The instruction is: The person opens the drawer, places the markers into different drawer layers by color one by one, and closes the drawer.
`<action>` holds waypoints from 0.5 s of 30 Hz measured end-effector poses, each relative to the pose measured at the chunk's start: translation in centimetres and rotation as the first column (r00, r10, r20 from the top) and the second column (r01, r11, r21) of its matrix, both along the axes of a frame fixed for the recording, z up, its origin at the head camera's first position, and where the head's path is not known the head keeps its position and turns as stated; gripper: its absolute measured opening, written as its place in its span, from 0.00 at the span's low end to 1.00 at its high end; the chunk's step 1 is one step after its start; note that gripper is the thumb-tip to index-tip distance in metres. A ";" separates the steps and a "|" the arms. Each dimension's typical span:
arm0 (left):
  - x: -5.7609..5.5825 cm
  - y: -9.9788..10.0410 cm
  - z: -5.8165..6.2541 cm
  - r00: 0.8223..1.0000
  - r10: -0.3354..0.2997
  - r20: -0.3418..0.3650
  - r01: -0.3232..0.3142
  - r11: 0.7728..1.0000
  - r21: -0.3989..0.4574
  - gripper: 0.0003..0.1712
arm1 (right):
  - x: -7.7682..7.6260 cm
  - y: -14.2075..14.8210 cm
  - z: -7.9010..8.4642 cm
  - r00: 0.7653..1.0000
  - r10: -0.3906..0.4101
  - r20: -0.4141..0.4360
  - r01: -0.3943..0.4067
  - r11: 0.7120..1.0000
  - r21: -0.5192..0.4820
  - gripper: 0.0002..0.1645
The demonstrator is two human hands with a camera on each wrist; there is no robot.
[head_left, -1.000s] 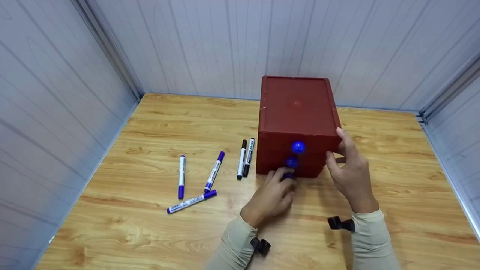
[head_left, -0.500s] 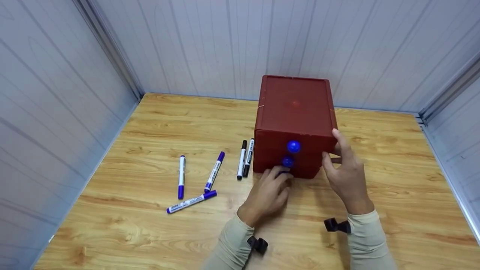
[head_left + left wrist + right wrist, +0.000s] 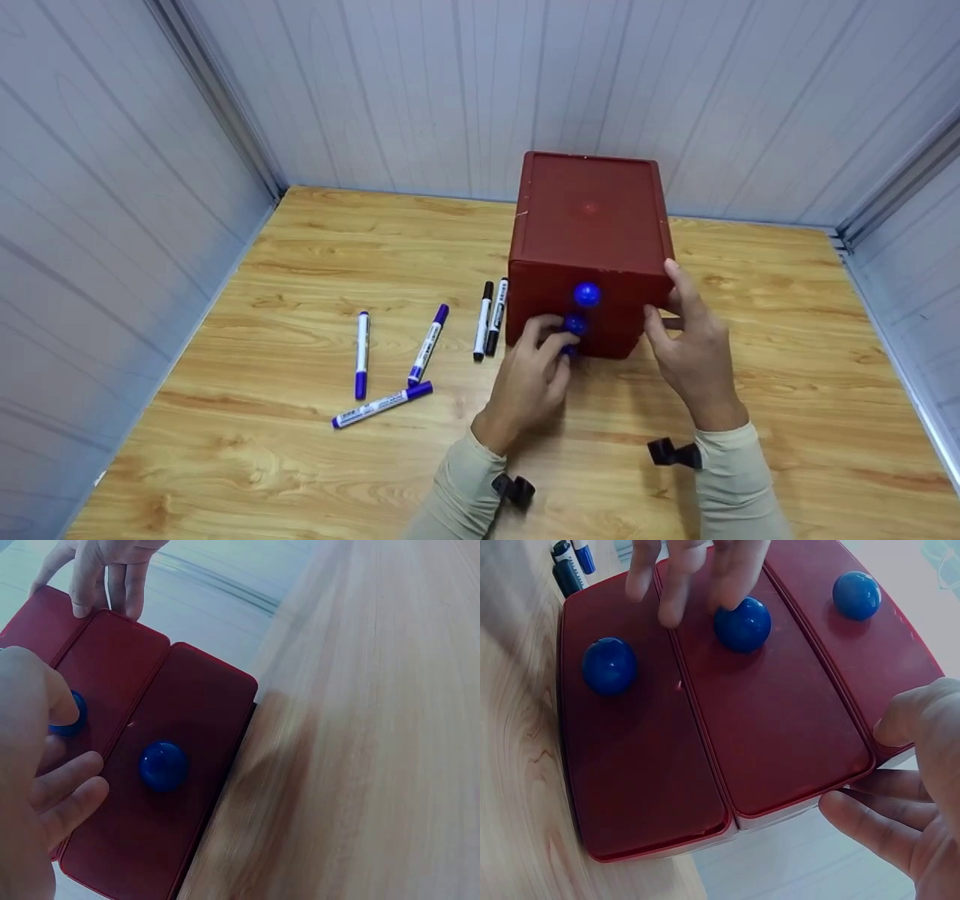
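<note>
A dark red box of three stacked drawers (image 3: pixel 592 217) stands on the table, each front bearing a round blue knob. My left hand (image 3: pixel 526 371) is at its front, thumb and finger at the middle knob (image 3: pixel 81 714), the other fingers stretched over the lower drawer fronts. Below them shows the bottom knob (image 3: pixel 163 766); the top knob (image 3: pixel 856 595) is untouched. My right hand (image 3: pixel 694 352) holds the box's right front edge, thumb (image 3: pixel 911 716) on the front and other fingers along the side. All three drawers look shut.
Close to the box's left side lie two black markers (image 3: pixel 484 321). Further left, three blue markers (image 3: pixel 361 355) are spread on the wooden table (image 3: pixel 247 465). Pale panel walls (image 3: pixel 390 90) close in the back and both sides.
My left hand has gone from the bottom knob up to the middle knob. The box and my right hand have shifted slightly left. The markers lie where they were.
</note>
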State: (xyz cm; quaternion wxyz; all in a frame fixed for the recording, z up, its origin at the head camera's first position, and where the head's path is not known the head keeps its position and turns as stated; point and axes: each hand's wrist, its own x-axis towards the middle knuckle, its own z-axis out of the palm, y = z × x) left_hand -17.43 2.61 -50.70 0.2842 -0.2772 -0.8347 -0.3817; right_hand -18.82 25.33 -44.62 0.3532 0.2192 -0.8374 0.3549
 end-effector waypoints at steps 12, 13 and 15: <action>-0.2 0.2 0.6 0.990 -0.143 -0.009 0.143 0.989 0.027 0.27 | 0.0 0.0 -0.1 1.000 -0.011 -0.007 0.011 1.000 0.011 0.42; -0.2 0.2 0.7 0.987 -0.161 0.005 0.161 0.986 0.030 0.26 | 0.1 0.0 -0.1 1.000 -0.008 -0.008 0.008 1.000 0.010 0.42; -0.2 0.3 0.8 0.980 -0.195 0.041 0.193 0.980 0.044 0.24 | 0.1 -0.1 -0.1 1.000 0.001 -0.012 -0.001 1.000 0.009 0.42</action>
